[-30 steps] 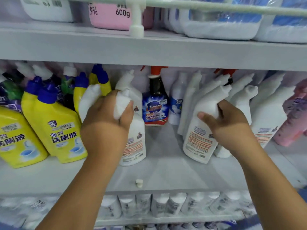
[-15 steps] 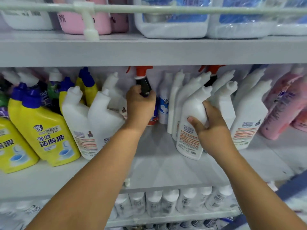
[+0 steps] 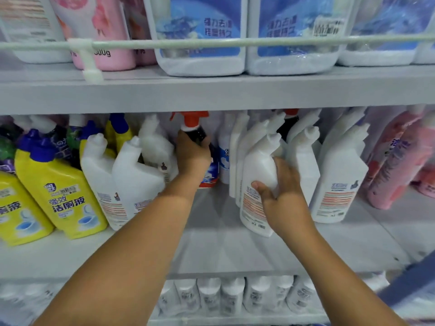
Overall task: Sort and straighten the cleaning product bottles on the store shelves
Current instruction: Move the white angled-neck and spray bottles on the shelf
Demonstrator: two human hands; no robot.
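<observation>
On the middle shelf (image 3: 211,250), my left hand (image 3: 193,154) grips the neck of a dark spray bottle with an orange trigger (image 3: 196,121), deep at the back. My right hand (image 3: 282,191) holds a white angled-neck bottle (image 3: 256,175) at the front of a group of like white bottles (image 3: 339,180). Two more white bottles (image 3: 131,175) lean together left of my left arm. Yellow bottles with blue caps (image 3: 58,191) stand at the far left.
Pink bottles (image 3: 397,161) lean at the right end of the shelf. The upper shelf holds large blue-labelled jugs (image 3: 200,43) and pink bottles (image 3: 98,31) behind a white rail (image 3: 211,43). White bottles (image 3: 233,295) fill the lower shelf.
My left hand let go of the two white bottles at the left and reached back to the orange-trigger spray bottle. My right hand has kept its hold on the white bottle.
</observation>
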